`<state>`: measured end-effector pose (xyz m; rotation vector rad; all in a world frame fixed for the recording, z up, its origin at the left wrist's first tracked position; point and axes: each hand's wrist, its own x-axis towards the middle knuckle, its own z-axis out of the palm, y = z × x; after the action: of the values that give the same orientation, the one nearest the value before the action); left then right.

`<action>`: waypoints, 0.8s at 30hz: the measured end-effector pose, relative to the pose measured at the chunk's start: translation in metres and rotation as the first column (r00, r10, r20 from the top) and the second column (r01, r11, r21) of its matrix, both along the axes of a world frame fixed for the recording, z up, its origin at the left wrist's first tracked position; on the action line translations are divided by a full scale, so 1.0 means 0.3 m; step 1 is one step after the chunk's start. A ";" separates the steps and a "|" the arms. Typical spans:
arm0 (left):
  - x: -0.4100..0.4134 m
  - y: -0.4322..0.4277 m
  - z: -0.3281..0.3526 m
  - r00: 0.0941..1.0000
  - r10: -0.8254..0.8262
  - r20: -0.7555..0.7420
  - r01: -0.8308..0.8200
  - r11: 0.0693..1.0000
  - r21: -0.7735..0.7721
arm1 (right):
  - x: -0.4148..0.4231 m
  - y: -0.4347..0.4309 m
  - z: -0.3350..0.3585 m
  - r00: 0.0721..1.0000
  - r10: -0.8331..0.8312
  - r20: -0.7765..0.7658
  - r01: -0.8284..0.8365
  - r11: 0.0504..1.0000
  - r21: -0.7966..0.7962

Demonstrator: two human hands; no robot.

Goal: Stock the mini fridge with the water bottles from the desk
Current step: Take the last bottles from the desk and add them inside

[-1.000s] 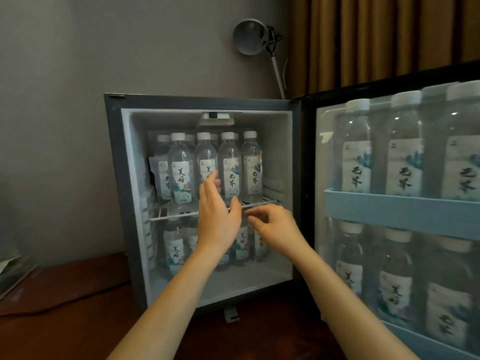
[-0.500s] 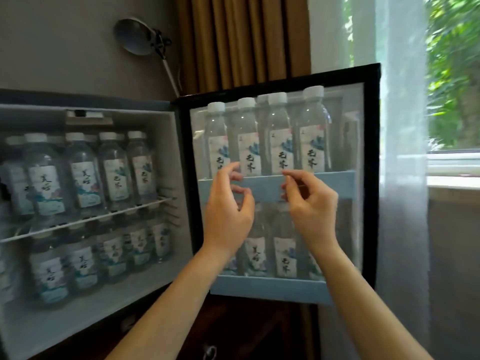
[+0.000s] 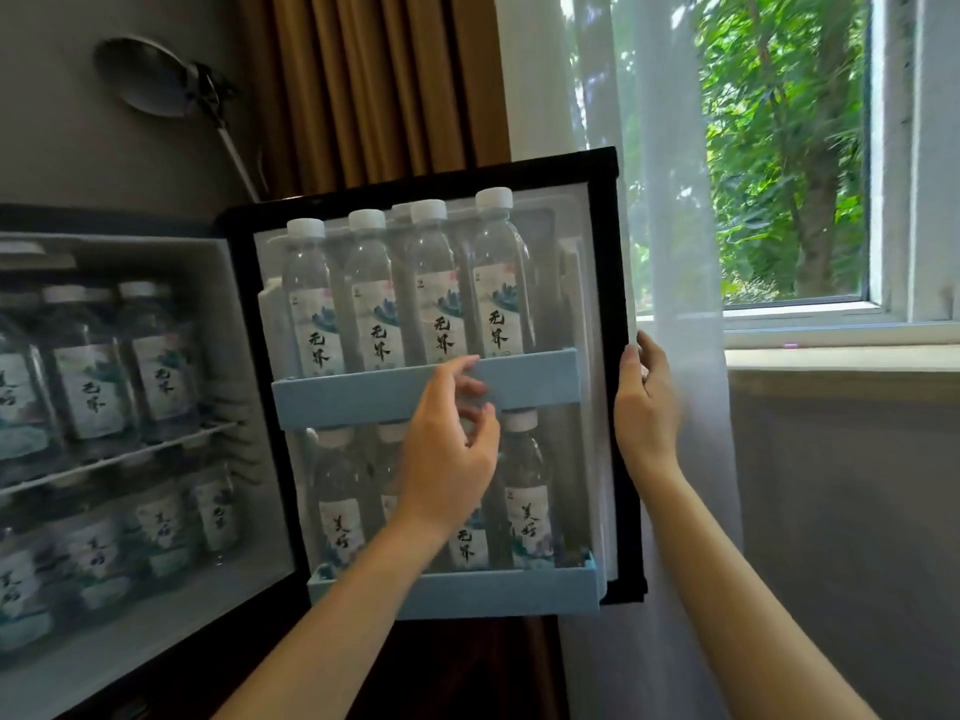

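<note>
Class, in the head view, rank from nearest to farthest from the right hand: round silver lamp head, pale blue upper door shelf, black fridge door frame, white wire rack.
1. Black fridge door frame: the right hand grips its outer edge.
2. Pale blue upper door shelf: just left of the hand.
3. White wire rack: inside the fridge, far left.
4. Round silver lamp head: top left.
</note>
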<state>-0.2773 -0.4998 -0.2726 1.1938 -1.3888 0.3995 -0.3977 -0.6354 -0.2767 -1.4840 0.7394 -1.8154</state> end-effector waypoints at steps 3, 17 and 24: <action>0.005 0.006 -0.001 1.000 0.015 0.005 -0.015 1.000 -0.008 | 0.008 -0.007 -0.013 0.997 0.065 -0.033 -0.064 0.997 0.040; 0.023 0.103 -0.017 0.933 0.258 0.251 -0.216 0.959 -0.182 | -0.076 0.103 0.070 0.990 -0.069 -0.120 0.078 0.994 0.072; 0.033 0.212 0.008 0.912 0.330 0.243 -0.264 0.927 -0.266 | -0.098 0.200 0.120 0.996 -0.009 -0.091 -0.001 0.994 -0.109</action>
<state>-0.2676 -0.4362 -0.2703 1.1918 -1.3573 0.9560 -0.4270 -0.5754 -0.2406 -1.6468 0.6974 -1.8255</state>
